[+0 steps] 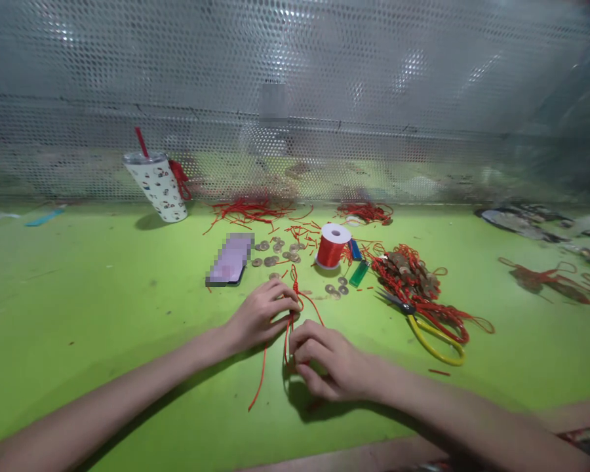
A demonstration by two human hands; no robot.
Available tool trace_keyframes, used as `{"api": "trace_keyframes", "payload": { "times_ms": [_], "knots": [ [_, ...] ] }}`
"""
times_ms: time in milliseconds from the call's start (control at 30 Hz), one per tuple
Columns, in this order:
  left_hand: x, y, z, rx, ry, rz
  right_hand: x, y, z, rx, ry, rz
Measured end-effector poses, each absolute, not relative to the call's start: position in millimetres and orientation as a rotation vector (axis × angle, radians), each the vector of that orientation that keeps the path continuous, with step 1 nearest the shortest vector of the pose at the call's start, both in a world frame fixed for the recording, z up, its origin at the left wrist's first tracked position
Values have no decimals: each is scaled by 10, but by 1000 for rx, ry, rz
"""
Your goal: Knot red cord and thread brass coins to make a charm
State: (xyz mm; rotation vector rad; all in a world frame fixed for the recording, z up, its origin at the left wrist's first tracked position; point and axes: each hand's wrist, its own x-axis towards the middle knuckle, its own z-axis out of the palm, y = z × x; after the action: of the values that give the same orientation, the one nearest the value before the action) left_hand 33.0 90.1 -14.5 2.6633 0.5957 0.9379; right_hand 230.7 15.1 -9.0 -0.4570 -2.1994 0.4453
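A red cord (pixel 295 288) runs between both hands on the green table (pixel 103 295), with a knotted end rising above them and a loose tail trailing toward me. My left hand (pixel 260 314) pinches the cord at its upper part. My right hand (pixel 329 364) is curled around the lower part, fingers closed over it. Several brass coins (pixel 278 252) lie just beyond the hands. A spool of red cord (pixel 332 246) stands upright behind them.
Yellow-handled scissors (pixel 430 334) lie right of my hands beside a pile of finished red knotted coin charms (pixel 413 275). A phone (pixel 231 260), a green lighter (pixel 358 273) and a patterned cup with a red straw (pixel 158 185) are further back. A perforated metal screen (pixel 295 98) closes the far edge.
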Motion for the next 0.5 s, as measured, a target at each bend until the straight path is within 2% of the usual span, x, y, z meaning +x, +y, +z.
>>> {"api": "trace_keyframes", "payload": {
  "times_ms": [200,500],
  "knots": [
    [322,1007,-205,2733,569,946,2321,87,-91,-631,-2231,833],
    [315,1191,-219,2858,568,974,2325,81,-107,-704,-2202,887]
  ]
}}
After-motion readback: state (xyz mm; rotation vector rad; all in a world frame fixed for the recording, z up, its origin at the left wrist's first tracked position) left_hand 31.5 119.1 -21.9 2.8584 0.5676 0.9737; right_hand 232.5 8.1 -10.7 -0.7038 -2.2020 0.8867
